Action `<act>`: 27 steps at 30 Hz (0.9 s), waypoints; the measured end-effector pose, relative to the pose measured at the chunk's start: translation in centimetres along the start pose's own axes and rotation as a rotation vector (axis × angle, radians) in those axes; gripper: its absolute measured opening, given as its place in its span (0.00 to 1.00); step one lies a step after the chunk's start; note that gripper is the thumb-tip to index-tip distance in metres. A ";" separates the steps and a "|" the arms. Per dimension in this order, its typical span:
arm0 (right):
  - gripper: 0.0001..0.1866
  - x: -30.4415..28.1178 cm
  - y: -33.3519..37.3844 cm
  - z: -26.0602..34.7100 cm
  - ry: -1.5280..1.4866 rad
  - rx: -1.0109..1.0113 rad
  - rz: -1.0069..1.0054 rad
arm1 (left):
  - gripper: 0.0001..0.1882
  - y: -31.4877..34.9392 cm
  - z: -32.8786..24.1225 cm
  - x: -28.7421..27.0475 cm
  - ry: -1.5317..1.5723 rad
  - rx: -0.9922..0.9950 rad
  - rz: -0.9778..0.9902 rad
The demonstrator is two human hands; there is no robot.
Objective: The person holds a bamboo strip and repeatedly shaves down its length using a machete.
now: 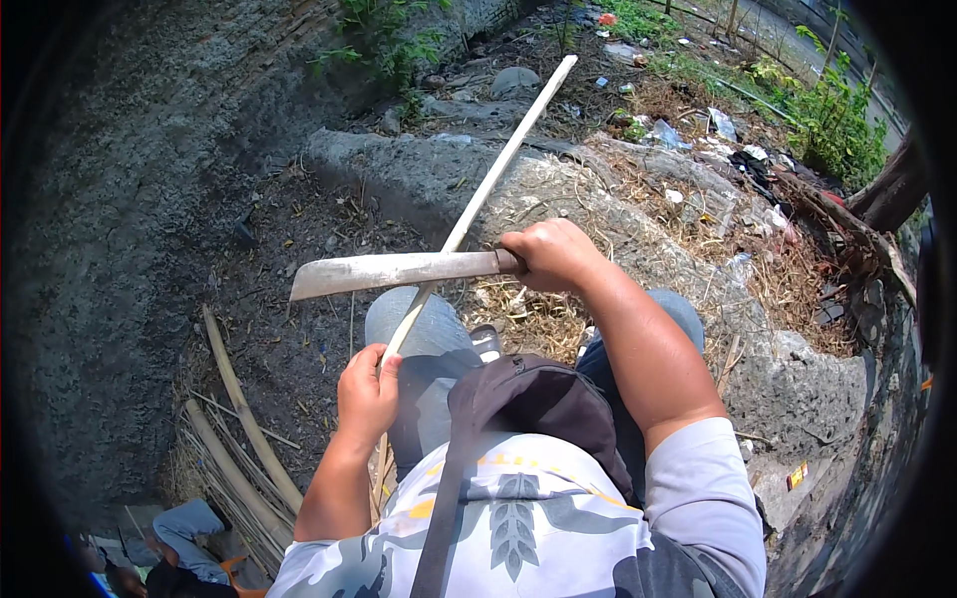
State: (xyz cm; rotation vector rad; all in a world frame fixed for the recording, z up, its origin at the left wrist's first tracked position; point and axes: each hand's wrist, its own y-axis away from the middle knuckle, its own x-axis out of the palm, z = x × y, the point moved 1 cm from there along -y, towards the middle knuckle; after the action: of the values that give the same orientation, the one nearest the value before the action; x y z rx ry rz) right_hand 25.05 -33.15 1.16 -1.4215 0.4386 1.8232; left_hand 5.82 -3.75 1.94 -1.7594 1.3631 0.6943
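Closest in: left hand (367, 397) wrapped tight round the lower end of a long pale split bamboo strip (477, 202), thin, flat and smooth-looking, kinda creamy white. Grip fully closed on it, thumb on top. Strip's long axis running from down by the left knee up and to the right, far end poking out over the rubble and pointing away at the litter patch. Lower end tucked past the hand beside the leg.

Right hand (549, 254) a bit further out, fist closed on the handle of a broad flat worn grey steel machete blade (394, 271). Blade lying nearly level, long axis left to right, angled tip pointing left, crossing over the strip roughly at its middle. Dull metal, scuffed and pale, no shine.

Under both: faded blue denim jeans (429, 334) on bent knees, black fabric sling bag (538, 399) across the chest.

Down left on the dark soil, a bundle of dried tan bamboo poles (234, 453), rounder and rougher. Beyond that, a rough grey crumbly concrete ledge (399, 169) with dry straw scattered on it, then green weeds (832, 120) further back.
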 end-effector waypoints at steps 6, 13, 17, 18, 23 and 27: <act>0.13 -0.4 0.3 -1.4 -0.043 0.134 -0.026 | 0.13 -0.5 -1.0 -0.3 0.030 -0.071 0.034; 0.09 0.0 -0.1 0.1 -0.014 -0.004 -0.049 | 0.12 -0.3 -0.7 -0.2 0.016 -0.051 0.046; 0.09 -1.4 0.9 -4.1 -0.055 0.208 -0.134 | 0.12 1.1 0.2 -1.6 -0.027 -0.046 0.065; 0.10 -1.1 1.1 -6.2 -0.140 0.337 -0.190 | 0.12 1.2 0.6 -2.0 -0.039 -0.045 0.067; 0.13 0.3 1.2 -8.7 -0.415 0.545 -0.285 | 0.11 1.9 0.8 -2.5 -0.027 -0.064 0.047; 0.13 0.5 0.8 -5.2 -0.334 0.378 -0.202 | 0.11 0.6 -0.2 -1.2 0.018 -0.096 0.020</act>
State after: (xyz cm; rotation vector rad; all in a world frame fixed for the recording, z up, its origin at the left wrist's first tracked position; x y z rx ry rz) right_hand 27.88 -36.98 -1.09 -0.8545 0.4226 1.6659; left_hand 4.88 -3.37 2.93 -1.8337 1.3815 0.7673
